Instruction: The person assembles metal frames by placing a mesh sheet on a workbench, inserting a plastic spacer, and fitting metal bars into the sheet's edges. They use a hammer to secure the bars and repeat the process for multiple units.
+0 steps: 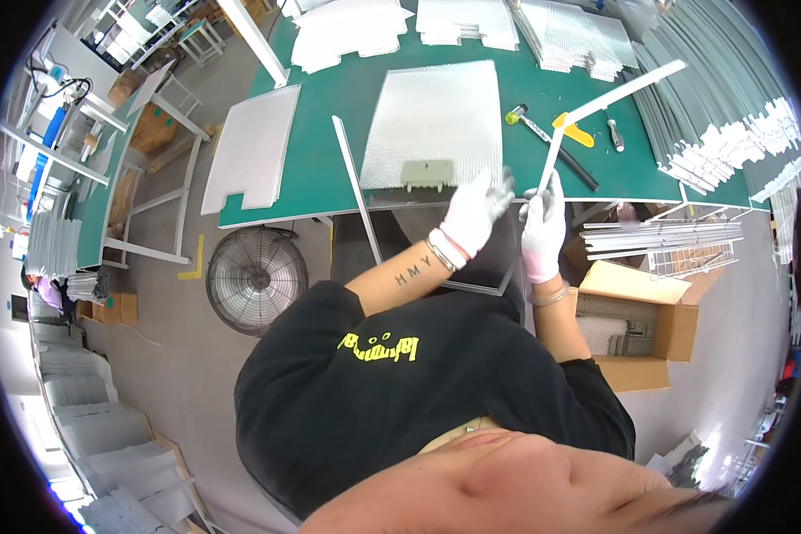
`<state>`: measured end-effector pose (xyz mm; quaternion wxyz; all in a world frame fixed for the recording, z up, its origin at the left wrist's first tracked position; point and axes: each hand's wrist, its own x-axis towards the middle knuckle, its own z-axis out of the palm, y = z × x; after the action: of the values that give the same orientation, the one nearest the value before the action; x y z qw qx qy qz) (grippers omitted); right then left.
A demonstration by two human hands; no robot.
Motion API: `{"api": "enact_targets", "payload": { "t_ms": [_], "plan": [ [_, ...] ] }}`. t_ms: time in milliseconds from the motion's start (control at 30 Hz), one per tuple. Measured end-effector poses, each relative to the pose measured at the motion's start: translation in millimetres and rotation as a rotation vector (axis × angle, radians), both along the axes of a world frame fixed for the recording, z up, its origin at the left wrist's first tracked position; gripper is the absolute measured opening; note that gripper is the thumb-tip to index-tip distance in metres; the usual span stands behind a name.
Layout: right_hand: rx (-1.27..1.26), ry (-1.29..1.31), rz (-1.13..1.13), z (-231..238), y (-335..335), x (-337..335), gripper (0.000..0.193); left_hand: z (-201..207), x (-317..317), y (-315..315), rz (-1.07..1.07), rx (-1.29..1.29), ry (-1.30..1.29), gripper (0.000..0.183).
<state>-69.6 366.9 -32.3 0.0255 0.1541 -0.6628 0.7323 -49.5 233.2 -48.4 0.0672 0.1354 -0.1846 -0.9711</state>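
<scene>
Both my hands wear white gloves with grey fingertips. My right hand (544,227) is closed around the lower end of a bent white frame strip (614,94), which rises from the hand and angles off to the far right above the table. My left hand (477,212), slightly blurred, has its fingers stretched out beside the near right corner of a silvery mesh panel (440,111). On that panel's near edge lies a grey-green block (427,173) with small prongs. Left of it, another white strip (354,182) slants over the table edge.
The green table (525,84) also holds a hammer (556,149), a yellow tool (574,130), a screwdriver (614,133), more mesh panels (351,31) and stacked strips (712,98). A floor fan (258,280) stands left; an open cardboard box (636,374) sits right.
</scene>
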Motion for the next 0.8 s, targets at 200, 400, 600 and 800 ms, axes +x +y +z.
{"api": "enact_targets", "payload": {
  "t_ms": [200,400,600,800],
  "plan": [
    [-0.385,-0.358,0.339,-7,-12,-33,0.053,-9,-62,-34,-0.106,-0.117,0.201,0.036],
    [-0.371,-0.38,0.431,1,-22,-42,0.052,-51,-96,-37,-0.051,-0.274,0.164,0.029],
    [-0.163,-0.167,0.39,16,-26,-43,0.05,-44,-93,-20,-0.165,-0.182,0.176,0.022],
    [0.018,-0.128,0.415,49,-63,-55,0.053,-103,-106,-22,0.165,-0.621,0.443,0.03]
  ]
}}
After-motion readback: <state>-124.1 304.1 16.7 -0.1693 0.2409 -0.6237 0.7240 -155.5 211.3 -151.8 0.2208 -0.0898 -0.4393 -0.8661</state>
